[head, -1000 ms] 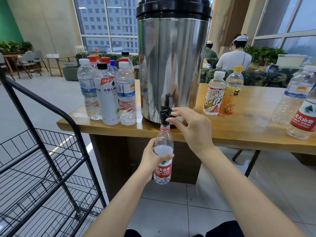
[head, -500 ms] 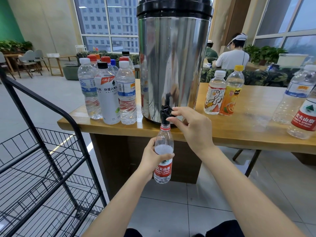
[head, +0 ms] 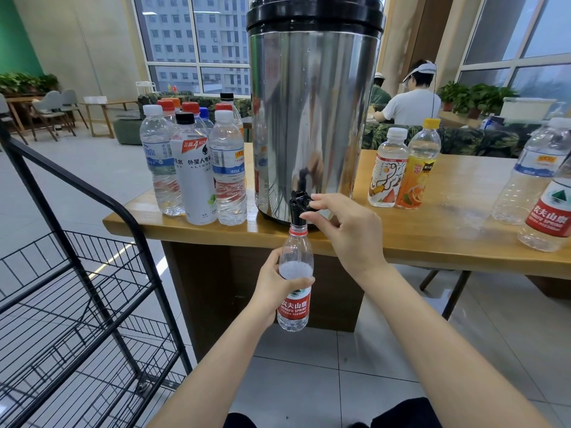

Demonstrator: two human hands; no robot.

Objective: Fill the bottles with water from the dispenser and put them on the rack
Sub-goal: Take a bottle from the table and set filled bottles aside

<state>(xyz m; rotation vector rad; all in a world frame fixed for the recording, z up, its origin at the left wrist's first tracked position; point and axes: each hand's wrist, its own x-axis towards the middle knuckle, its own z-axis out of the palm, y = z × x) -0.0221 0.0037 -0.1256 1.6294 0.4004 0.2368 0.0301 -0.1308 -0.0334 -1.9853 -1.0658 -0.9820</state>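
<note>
A steel dispenser [head: 312,118] with a black lid stands on the wooden table [head: 417,239]. Its black tap [head: 299,208] juts over the table's front edge. My right hand [head: 346,230] pinches the tap's lever with thumb and forefinger. Below the tap, my left hand [head: 275,285] grips a clear red-labelled bottle [head: 295,304] upright, its open neck right under the spout. Water stands about two thirds up the bottle. The black wire rack [head: 77,304] stands at my left.
Several capped bottles [head: 197,168] stand left of the dispenser. Two juice bottles [head: 401,171] stand to its right, and two more bottles [head: 537,186] at the far right edge. A person [head: 411,100] sits behind the table. Tiled floor lies below.
The water level in the held bottle has risen slightly. Both hands keep their places at the tap and on the bottle.
</note>
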